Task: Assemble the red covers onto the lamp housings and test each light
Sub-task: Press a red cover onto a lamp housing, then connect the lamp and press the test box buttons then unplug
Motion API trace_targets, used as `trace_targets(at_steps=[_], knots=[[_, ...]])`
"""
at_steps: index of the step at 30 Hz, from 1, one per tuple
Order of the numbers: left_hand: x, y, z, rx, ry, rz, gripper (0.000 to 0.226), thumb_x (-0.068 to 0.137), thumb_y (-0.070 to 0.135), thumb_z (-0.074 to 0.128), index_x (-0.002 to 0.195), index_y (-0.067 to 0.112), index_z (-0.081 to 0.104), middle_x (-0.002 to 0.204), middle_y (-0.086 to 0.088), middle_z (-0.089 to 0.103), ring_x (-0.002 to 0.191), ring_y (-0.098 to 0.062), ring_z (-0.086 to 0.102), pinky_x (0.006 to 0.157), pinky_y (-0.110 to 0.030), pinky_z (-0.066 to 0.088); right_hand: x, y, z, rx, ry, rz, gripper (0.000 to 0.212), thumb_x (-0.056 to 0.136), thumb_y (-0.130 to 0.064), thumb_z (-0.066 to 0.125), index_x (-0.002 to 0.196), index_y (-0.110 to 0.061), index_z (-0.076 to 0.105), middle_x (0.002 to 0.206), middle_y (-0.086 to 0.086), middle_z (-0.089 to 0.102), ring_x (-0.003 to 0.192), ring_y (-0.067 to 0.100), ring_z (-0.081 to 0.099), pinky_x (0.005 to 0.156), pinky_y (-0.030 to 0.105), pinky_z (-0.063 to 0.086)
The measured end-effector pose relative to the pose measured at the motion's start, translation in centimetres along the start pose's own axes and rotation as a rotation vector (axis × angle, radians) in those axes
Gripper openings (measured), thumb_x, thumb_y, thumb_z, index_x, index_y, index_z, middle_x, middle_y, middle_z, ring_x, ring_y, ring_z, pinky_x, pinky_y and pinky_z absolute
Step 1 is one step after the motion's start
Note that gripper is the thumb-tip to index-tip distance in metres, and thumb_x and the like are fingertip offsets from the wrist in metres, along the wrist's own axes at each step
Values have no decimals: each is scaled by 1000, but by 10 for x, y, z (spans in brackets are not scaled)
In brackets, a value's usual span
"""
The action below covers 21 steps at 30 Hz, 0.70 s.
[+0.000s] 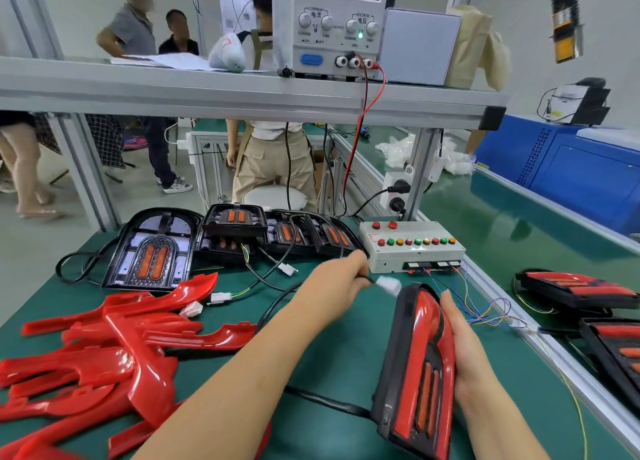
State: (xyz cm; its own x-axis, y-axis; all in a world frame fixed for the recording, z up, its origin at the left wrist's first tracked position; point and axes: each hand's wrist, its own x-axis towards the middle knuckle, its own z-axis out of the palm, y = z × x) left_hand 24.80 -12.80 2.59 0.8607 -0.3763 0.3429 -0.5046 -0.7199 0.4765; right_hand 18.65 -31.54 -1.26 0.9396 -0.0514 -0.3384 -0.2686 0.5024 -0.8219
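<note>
My right hand (465,349) holds an assembled lamp (417,366), black housing with its red cover on, tilted on edge at the front right of the green mat. My left hand (334,281) pinches the lamp's black cable just behind its white connector (389,285), which hovers short of the grey test box (412,248) with its row of coloured buttons. Several loose red covers (104,349) are piled at the front left. Bare black lamp housings (149,252) with orange lenses lie in a row at the back of the mat.
A power supply (332,23) reading 12.00 V stands on the shelf above, red and black leads dropping down. Finished lamps (575,290) lie on the conveyor belt at the right. Loose white connectors (221,297) and cables cross the mat. People stand beyond the bench.
</note>
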Motion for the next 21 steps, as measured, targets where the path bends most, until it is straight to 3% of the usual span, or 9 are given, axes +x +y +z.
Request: trace_targets(at_steps=[3,5,10,12,15,17,21], knots=[[7,1,-12,-110,131,-20,30,97,13,49,124,22,60,103,-6,63,98,-24,56,89,-34,42,-1,1,2,-49,6,-12,58,84,-55,55,58,-7,74,62,17,69,51,28,67,46,35,56],[11,1,-19,-211,177,-43,38,100,14,44,134,28,53,97,-3,56,97,-22,53,90,-32,40,-2,2,6,-104,5,-14,53,82,-52,57,59,-7,75,65,17,70,52,27,68,46,32,55],[20,-4,-24,-324,104,-118,45,103,32,32,148,30,33,88,6,40,105,-22,43,93,-31,32,2,1,16,-346,13,46,50,89,-48,58,61,-10,76,69,15,72,53,25,68,48,27,54],[22,-3,-24,-238,80,-92,43,103,33,33,146,31,37,82,8,37,99,-22,42,86,-29,31,4,-1,19,-489,-17,48,48,95,-44,53,72,-9,76,72,13,73,57,22,69,55,27,55],[21,0,-21,-130,54,-14,33,101,29,43,129,28,60,79,0,46,89,-22,47,81,-31,35,9,0,21,-818,-14,-44,42,100,-39,45,93,-7,70,84,8,74,75,20,69,78,32,53],[19,1,-18,-132,58,-16,25,97,31,50,114,23,68,84,-4,54,90,-22,51,87,-39,42,12,1,19,-995,30,-124,44,101,-37,43,95,0,66,94,11,70,91,24,65,78,22,46],[18,4,-11,-130,80,-10,22,94,33,55,109,27,70,89,2,58,92,-17,55,88,-43,43,13,0,5,-1226,95,-306,35,98,-33,47,91,-5,67,93,6,69,93,24,61,84,33,46]])
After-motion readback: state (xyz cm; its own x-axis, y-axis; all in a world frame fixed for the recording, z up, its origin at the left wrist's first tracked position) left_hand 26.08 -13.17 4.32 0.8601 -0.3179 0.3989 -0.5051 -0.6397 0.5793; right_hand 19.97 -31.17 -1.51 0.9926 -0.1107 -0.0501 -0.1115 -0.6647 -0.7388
